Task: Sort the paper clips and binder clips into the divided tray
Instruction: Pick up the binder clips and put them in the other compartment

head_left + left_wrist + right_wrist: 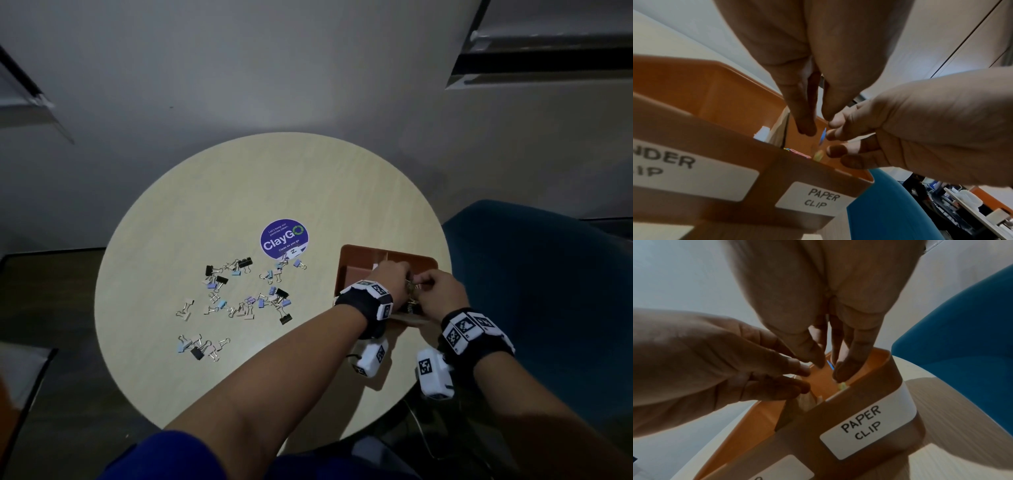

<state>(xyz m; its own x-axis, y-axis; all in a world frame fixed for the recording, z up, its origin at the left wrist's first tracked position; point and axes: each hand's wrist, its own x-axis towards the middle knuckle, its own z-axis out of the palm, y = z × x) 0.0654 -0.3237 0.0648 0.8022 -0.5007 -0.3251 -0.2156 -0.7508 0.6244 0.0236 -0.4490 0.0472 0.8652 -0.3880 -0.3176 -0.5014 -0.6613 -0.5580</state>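
An orange divided tray (387,251) stands on the right of the round table. It bears the labels "PAPER CLIP" (863,425) and one ending "NDER CLIP" (674,164). Both hands meet over the paper clip compartment. My left hand (816,125) points its fingers down, with nothing visibly between them. My right hand (830,370) has thumb and fingers apart. A blurred blue paper clip (830,365) is in that gap and a blurred yellow one (842,385) lies lower. Coloured paper clips (797,152) lie inside. Several binder clips (246,301) are scattered on the table's left.
A round purple "ClayGO" sticker (284,238) lies at the table's middle. A blue chair (531,274) stands close to the right of the table (308,178) and tray. More binder clips (202,347) lie near the front left.
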